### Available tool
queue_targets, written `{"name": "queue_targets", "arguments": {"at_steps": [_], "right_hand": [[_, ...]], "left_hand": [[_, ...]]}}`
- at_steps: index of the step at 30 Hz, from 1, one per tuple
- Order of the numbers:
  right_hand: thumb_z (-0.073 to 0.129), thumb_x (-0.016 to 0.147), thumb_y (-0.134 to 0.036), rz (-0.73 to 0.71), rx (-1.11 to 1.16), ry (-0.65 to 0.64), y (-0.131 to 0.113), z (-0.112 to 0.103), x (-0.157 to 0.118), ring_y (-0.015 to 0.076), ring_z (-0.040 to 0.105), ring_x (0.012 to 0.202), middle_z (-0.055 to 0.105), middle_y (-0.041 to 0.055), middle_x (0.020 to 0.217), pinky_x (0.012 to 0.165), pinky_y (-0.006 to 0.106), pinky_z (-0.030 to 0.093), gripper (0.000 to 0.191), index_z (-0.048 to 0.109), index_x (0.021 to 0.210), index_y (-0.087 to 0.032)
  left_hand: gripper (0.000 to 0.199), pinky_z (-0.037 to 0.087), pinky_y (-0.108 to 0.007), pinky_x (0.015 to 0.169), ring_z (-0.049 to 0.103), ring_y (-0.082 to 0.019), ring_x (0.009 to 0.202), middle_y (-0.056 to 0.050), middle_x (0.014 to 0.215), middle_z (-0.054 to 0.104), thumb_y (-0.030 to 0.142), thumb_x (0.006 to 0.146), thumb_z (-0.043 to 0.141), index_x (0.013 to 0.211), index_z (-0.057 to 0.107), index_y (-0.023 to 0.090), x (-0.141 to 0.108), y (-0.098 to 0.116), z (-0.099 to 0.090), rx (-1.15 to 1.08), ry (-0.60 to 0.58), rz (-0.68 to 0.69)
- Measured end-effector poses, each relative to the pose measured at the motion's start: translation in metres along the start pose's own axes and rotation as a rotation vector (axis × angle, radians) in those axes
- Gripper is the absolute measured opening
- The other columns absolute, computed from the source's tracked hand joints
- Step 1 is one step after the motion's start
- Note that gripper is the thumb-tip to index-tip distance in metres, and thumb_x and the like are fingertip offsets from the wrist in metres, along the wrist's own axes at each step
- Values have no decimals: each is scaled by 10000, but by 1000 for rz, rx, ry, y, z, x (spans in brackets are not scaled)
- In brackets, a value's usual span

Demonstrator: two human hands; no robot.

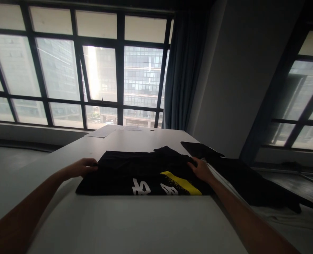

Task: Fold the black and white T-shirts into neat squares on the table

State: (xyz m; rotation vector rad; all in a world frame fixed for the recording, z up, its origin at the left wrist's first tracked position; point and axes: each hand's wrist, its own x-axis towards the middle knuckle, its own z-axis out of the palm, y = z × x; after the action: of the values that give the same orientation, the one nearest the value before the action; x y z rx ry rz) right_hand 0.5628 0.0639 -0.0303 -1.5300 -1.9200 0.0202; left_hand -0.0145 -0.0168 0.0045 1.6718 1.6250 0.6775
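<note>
A black shirt [135, 165] with white lettering and a yellow stripe lies folded on the white table [135, 222], its near edge running straight across. My left hand [86, 167] pinches the cloth at its far left corner. At the shirt's right side, my right hand [199, 168] has its fingers closed on the fabric near the collar end. A small flap of the shirt points up beyond the fold, a little left of my right hand.
More black garments [241, 180] lie at the right, over pale cloth beside the table. Sheets of paper [102, 132] rest at the table's far end. Beyond stand large windows [143, 77], a blue curtain [181, 74] and a grey pillar [225, 81].
</note>
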Motion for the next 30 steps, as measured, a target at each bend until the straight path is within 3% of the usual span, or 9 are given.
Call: {"name": "queue_targets", "arguments": {"at_steps": [3,7,12,14,17,19,22,26,30], "right_hand": [[502,911,-317,58,-99,92,-3,5,-2,292,630,1114,689,148,1191,944,392,477,383,630,1230,-149],[546,856,-215,148,-314,-36,-10,7,-9,296,639,1065,672,152,1201,876,392,483,507,522,1357,-142],[484,911,-301,-70,-357,-55,-36,-1,-17,287,566,1185,624,146,1286,1002,412,414,415,604,1280,-154],[466,930,-412,-147,-270,-174,-47,0,-21,267,513,1268,577,122,1372,1068,397,371,457,603,1300,-180],[398,929,-586,-92,-235,-431,-51,6,-28,280,316,1436,381,90,1553,1168,468,232,653,448,1464,-215],[310,923,-677,-7,-260,-551,-49,10,-31,286,175,1490,244,71,1614,1191,521,139,751,331,1528,-232],[239,902,-745,44,-286,-597,-44,10,-32,279,75,1507,144,58,1638,1200,537,77,826,250,1556,-241],[300,893,-744,39,-256,-608,-44,2,-32,303,128,1498,192,81,1628,1192,546,125,823,282,1547,-245],[505,778,-783,-16,-178,-614,-43,-13,-30,351,337,1413,344,109,1570,1135,497,300,870,451,1470,-259]], "left_hand": [[581,534,-300,520,652,-212,628,-15,741,675,670,541,726,864,646,194,2,-6,-3,24,41,-13],[572,533,-319,529,653,-225,624,-45,806,707,627,513,714,876,646,191,11,-16,-3,204,65,-47],[527,542,-382,830,681,-285,958,-86,1085,727,613,763,544,1095,661,222,11,2,17,509,272,195],[572,484,-382,977,614,-281,1155,-85,1272,665,624,869,435,1236,624,229,9,10,37,535,215,371],[664,308,-425,1152,400,-276,1397,-70,1527,443,645,923,375,1448,460,248,11,12,67,590,-2,513],[681,168,-487,1199,261,-282,1470,-51,1602,293,652,937,349,1512,352,286,14,8,79,658,-102,486],[686,53,-532,1200,130,-285,1502,-41,1631,160,647,954,307,1546,251,306,15,6,82,693,-179,384],[762,68,-547,1189,108,-314,1503,-72,1635,141,680,908,389,1548,249,291,4,17,72,657,-264,319],[840,317,-460,1116,345,-357,1413,-85,1559,387,722,715,631,1436,482,317,-9,29,59,572,-272,338]]}}
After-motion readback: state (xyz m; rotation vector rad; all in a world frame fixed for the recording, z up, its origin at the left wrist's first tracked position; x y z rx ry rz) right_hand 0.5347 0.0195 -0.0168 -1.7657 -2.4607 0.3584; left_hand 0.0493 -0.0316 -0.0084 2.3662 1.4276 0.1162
